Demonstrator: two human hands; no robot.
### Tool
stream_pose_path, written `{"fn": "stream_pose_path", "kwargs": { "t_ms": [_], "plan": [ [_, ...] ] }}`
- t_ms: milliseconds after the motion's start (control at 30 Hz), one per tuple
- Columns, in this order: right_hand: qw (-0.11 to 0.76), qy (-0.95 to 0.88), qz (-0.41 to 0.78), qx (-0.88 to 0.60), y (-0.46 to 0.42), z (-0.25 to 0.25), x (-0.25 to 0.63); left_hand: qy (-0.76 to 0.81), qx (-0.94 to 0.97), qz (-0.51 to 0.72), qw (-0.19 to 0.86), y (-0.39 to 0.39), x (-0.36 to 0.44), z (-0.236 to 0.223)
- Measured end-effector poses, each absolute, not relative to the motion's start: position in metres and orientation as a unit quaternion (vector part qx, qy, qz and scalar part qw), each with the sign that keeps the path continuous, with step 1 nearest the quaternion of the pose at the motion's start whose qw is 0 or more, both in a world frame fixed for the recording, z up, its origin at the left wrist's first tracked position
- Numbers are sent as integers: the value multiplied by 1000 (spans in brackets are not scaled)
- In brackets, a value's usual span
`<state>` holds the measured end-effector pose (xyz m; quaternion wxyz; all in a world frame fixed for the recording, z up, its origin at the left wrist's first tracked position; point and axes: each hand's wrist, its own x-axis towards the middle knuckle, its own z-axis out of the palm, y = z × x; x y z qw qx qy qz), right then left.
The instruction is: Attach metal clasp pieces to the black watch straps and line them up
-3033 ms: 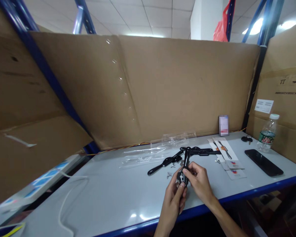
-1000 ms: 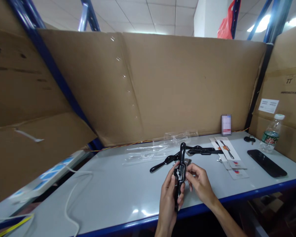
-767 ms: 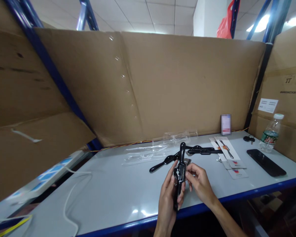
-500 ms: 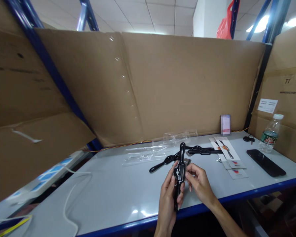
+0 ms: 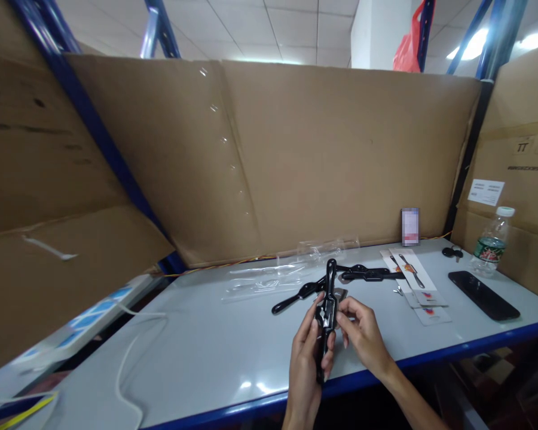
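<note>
A black spokeshave (image 5: 331,279) stands nearly upright above the front of the table, one handle pointing away from me. My left hand (image 5: 303,355) is wrapped round its lower handle and middle body. Against the right side of that body, my right hand (image 5: 366,335) has its thumb and fingertips pinched; the exact spot between them is hidden. Just behind lie more black spokeshaves, one (image 5: 291,303) slanting to the left and another (image 5: 372,275) to the right. A small grey metal piece (image 5: 340,294) shows partly behind the held tool.
Clear plastic packaging (image 5: 269,279) lies at the back. Printed cards (image 5: 415,280), small metal parts (image 5: 399,291), a black phone (image 5: 483,295), keys (image 5: 452,252) and a bottle (image 5: 489,246) are to the right. A white cable (image 5: 122,364) crosses the table's left; cardboard (image 5: 341,155) walls the back.
Almost nothing differs. Both hands and the spokeshave keep their places, with only a very slight shift of the right fingertips.
</note>
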<state>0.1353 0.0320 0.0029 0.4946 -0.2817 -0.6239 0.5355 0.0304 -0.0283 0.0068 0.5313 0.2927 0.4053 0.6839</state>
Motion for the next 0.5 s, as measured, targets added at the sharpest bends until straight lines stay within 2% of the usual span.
{"fn": "stream_pose_path", "kwargs": {
  "t_ms": [500],
  "plan": [
    [490,-631,531,-282,32,-1,136,392,280,683,550,-26,30,6]
  ]
}}
